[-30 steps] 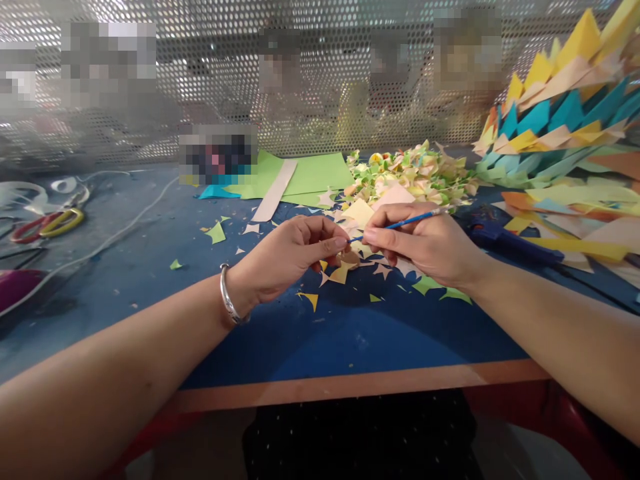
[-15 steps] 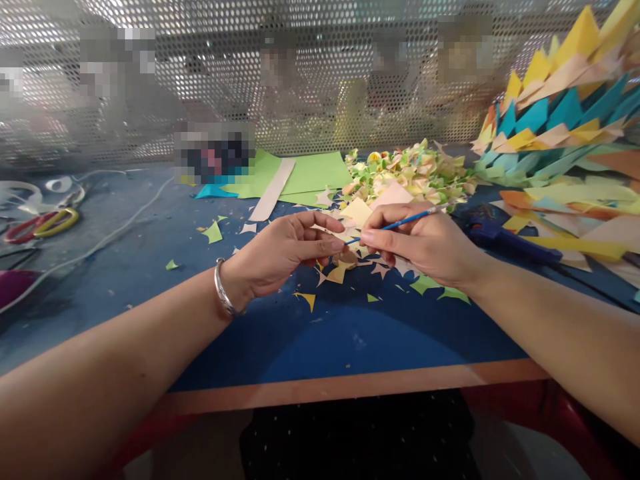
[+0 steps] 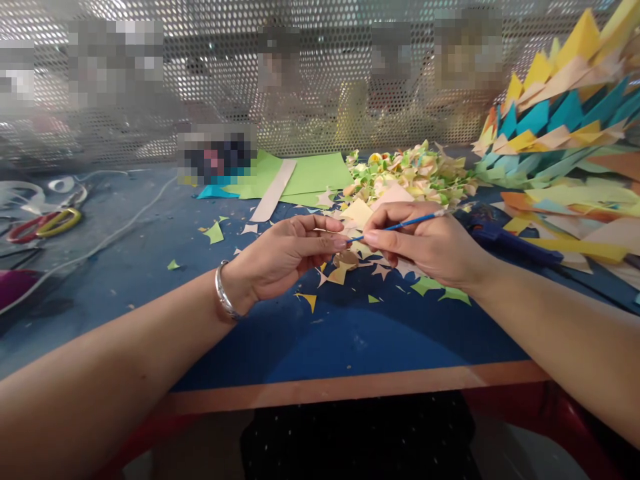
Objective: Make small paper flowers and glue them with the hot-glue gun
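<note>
My right hand (image 3: 425, 247) pinches a thin blue stick (image 3: 407, 222) between thumb and fingers, its pale end pointing up to the right. The other end of the stick reaches the fingertips of my left hand (image 3: 300, 250), whose thumb and index finger are pressed together there. Whether a small piece of paper sits between those fingertips is too small to tell. Beneath and behind both hands lie cream and pink paper scraps (image 3: 358, 212). A heap of small curled paper pieces (image 3: 410, 175) rises behind my right hand.
Green sheets (image 3: 317, 175) and a pale strip (image 3: 274, 191) lie at the back. Scissors (image 3: 60, 223) and a white cord (image 3: 125, 225) are at the left. A dark blue glue gun (image 3: 515, 244) rests at the right, below a layered folded-paper piece (image 3: 560, 113). A perforated screen (image 3: 320, 87) stands behind.
Both hands hold nearly the same pose. The stick and my right hand have shifted very slightly right, and the view has moved a little.
</note>
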### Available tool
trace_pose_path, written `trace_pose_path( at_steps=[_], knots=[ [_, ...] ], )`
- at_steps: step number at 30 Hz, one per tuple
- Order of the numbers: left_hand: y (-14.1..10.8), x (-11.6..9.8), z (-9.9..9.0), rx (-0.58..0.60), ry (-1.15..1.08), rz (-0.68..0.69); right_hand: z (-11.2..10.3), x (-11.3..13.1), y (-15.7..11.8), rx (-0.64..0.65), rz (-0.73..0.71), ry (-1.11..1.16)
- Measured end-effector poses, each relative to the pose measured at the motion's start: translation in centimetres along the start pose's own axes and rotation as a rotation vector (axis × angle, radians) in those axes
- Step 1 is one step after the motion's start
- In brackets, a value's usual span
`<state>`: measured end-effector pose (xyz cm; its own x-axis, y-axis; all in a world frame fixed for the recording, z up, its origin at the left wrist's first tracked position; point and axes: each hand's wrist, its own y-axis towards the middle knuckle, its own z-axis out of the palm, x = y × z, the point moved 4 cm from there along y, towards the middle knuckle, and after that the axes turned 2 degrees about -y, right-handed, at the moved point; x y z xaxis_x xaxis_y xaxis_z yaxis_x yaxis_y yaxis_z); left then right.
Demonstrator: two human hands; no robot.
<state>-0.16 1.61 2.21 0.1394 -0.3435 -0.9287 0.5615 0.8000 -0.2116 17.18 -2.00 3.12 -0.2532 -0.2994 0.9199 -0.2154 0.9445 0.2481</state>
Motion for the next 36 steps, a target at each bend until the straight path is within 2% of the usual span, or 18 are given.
trace_pose_path(
  at_steps=[7,23,29,36],
  knots=[
    [-0.04,0.04,0.33,-0.039,-0.035,-0.005,0.02,-0.17,0.03,-0.002,0.021,0.037],
    [-0.17,0.01,0.27,0.009,-0.003,-0.01,-0.02,-0.08,0.05,0.002,-0.014,0.01],
    [0.03,0.06,0.15,0.098,0.013,0.023,0.07,-0.19,0.14,-0.007,-0.004,0.017],
    [-0.11,-0.28,-0.13,0.046,0.101,0.074,-0.04,0.01,0.13,0.001,0.0,0.004]
  ],
)
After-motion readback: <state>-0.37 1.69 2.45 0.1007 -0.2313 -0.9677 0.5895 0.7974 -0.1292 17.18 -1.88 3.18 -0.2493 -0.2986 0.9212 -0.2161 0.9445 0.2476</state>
